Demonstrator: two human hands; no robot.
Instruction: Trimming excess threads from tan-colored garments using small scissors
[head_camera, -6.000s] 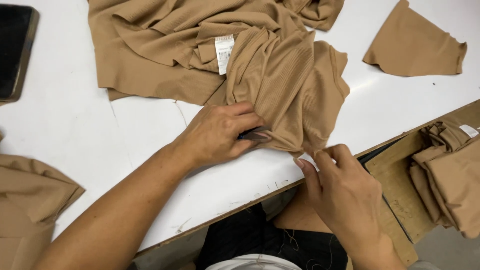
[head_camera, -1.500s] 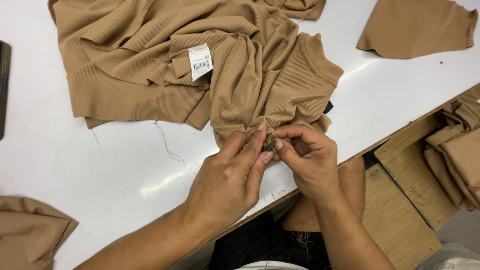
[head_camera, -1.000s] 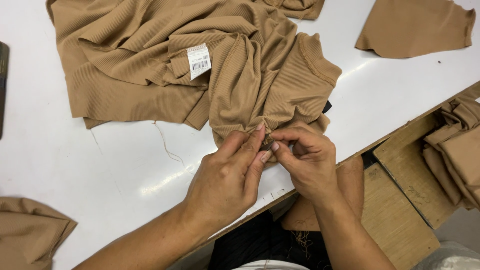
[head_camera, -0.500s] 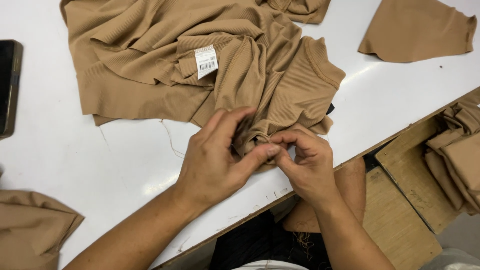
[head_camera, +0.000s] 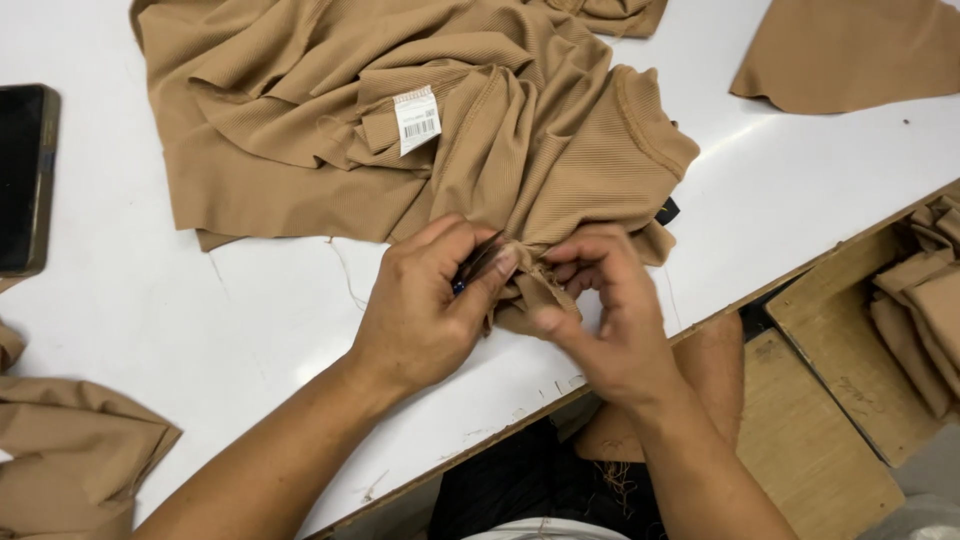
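Note:
A crumpled tan ribbed garment (head_camera: 420, 130) with a white barcode tag (head_camera: 417, 118) lies on the white table (head_camera: 200, 310). My left hand (head_camera: 425, 305) presses on its near edge and grips a small dark tool (head_camera: 478, 262), likely a thread snip, between thumb and fingers. My right hand (head_camera: 600, 310) pinches a fold of the same garment's hem right beside the tool. Both hands meet near the table's front edge.
A dark phone (head_camera: 25, 180) lies at the left edge. More tan fabric pieces sit at the bottom left (head_camera: 70, 460) and the top right (head_camera: 850, 50). A wooden box (head_camera: 850, 400) with folded tan pieces (head_camera: 925, 320) stands to the right, below the table edge.
My left hand went from pinching the hem with fingertips to lying flatter over it with the tool. My right hand shifted its pinch on the hem. The view drifted slightly.

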